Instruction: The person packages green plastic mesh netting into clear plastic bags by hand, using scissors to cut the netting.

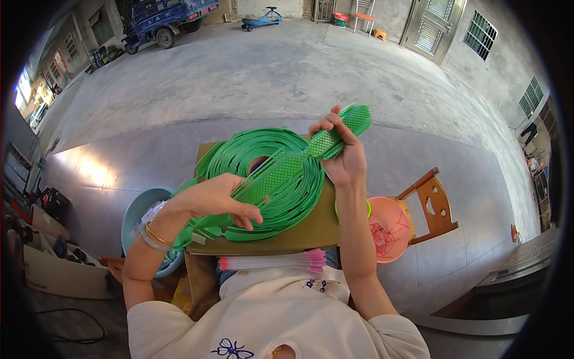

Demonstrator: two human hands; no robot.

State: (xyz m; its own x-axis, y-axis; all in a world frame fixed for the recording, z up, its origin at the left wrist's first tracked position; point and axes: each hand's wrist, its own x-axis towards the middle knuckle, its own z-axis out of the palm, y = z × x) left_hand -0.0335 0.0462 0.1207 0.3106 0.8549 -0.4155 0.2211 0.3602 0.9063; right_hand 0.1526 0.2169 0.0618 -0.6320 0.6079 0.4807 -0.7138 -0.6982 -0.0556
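Note:
A large coil of green dotted ribbon (293,206) lies flat on a brown cardboard surface (327,222). My right hand (344,157), raised above the coil's right side, is closed round a folded green ribbon piece (356,121) that sticks out past the fingers. From there a stretch of the same ribbon (276,177) slants down to my left hand (230,200). That hand has the ribbon between thumb and fingers, over the coil's left part; some fingertips are hidden. More loose ribbon (206,230) trails under my left wrist.
Pink-tipped white sticks (272,261) lie across my lap. A blue basin (133,209) stands at left, a pink basin (394,218) with red pieces at right on a wooden chair (433,206). Farther off are a blue truck (161,21) and a blue ride-on toy (262,20).

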